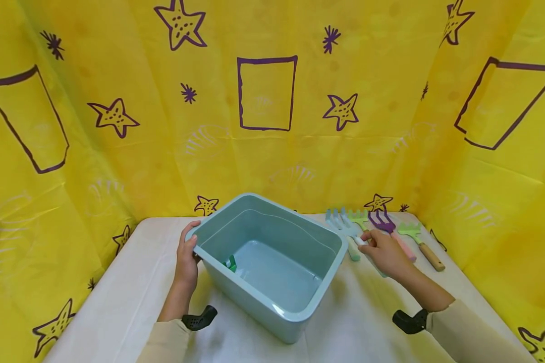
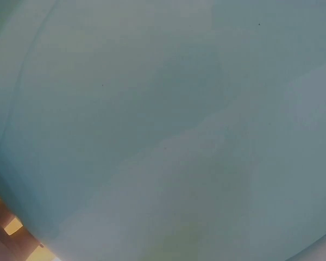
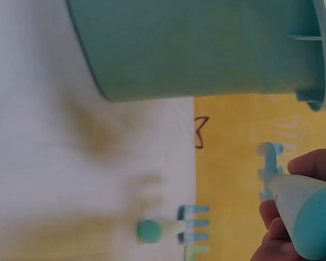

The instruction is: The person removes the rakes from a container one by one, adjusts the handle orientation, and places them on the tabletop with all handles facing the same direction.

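Observation:
A grey-blue plastic bin (image 1: pixel 272 307) is tilted at the middle of the table. My left hand (image 1: pixel 187 264) grips its rim at the left corner. In the left wrist view the bin's wall (image 2: pixel 168 125) fills nearly everything, with parts of my fingers (image 2: pixel 5 234) at the lower left. My right hand (image 1: pixel 386 252) pinches a small toy rake with light blue tines (image 1: pixel 342 221) by its pale handle, raised off the table right of the bin. The right wrist view shows this rake's teal-ended handle (image 3: pixel 309 212) between thumb and fingers. A green object (image 1: pixel 230 263) lies inside the bin.
Beside my right hand lie more toy rakes: one with purple tines (image 1: pixel 382 222) and pink handle, one green with a wooden-coloured handle (image 1: pixel 431 256), and another blue-tined rake (image 3: pixel 163 229). A yellow patterned curtain (image 1: pixel 272 161) encloses the white-covered table (image 1: pixel 131 282).

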Available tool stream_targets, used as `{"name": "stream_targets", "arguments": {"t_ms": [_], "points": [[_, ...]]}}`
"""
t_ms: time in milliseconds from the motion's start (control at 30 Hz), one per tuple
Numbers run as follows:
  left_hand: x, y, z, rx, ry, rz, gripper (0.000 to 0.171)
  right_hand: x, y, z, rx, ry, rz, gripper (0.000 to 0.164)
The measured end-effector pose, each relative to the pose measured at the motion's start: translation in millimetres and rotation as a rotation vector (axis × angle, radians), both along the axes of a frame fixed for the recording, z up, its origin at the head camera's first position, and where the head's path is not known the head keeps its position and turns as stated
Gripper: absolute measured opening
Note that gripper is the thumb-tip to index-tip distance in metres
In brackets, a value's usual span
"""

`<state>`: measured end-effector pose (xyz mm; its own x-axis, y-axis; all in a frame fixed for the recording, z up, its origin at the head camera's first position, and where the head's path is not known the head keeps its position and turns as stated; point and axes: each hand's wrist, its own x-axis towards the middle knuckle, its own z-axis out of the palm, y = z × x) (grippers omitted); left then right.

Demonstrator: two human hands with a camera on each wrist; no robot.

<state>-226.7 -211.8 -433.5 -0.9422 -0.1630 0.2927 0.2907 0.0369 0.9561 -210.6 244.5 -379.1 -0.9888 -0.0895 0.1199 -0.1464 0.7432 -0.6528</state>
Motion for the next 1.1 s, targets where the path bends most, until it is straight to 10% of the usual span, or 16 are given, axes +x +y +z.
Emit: {"name": "stream_targets", "arguments": {"t_ms": [667, 1100], "points": [[-2.0, 0.6, -1.6, -0.014, 0.008, 0.006, 0.048, 59.5, 19.5, -55.3, 0.069, -0.163, -0.063, 0.02], [-0.5, 0.4, -1.4, -0.009, 0.005, 0.015, 0.046, 70.0, 17.8, -84.4, 0.109, -0.232, -0.107, 0.019]]}}
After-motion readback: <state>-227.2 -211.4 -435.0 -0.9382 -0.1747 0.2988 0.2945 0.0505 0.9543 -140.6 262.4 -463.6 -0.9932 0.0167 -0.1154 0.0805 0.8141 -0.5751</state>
